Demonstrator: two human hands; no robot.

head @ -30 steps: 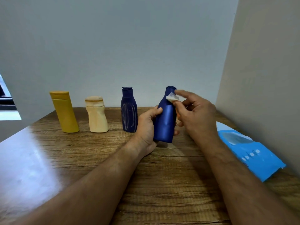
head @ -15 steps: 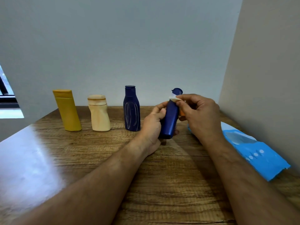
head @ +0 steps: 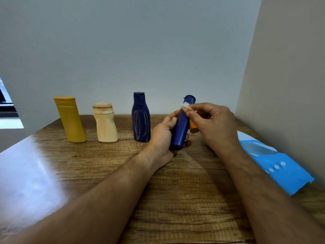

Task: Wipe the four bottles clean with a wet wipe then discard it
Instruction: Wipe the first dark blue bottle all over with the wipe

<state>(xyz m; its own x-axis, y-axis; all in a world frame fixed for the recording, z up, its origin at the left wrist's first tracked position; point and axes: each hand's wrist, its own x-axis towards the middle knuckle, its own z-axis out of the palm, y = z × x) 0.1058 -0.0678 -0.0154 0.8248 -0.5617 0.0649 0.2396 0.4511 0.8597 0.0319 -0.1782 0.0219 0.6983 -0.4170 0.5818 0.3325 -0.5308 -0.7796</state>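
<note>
My left hand (head: 163,136) grips the blue bottle (head: 181,127) around its lower body and holds it tilted, lifted just above the worktop (head: 175,191). My right hand (head: 212,124) pinches the folded wipe (head: 185,106) against the neck, under the cap. So I am in the wiping step, on the rightmost bottle. The navy bottle (head: 141,118), the cream bottle (head: 105,123) and the yellow bottle (head: 70,119) stand in a row to the left. Next, I think, I must draw the wipe down the body while turning the bottle.
</note>
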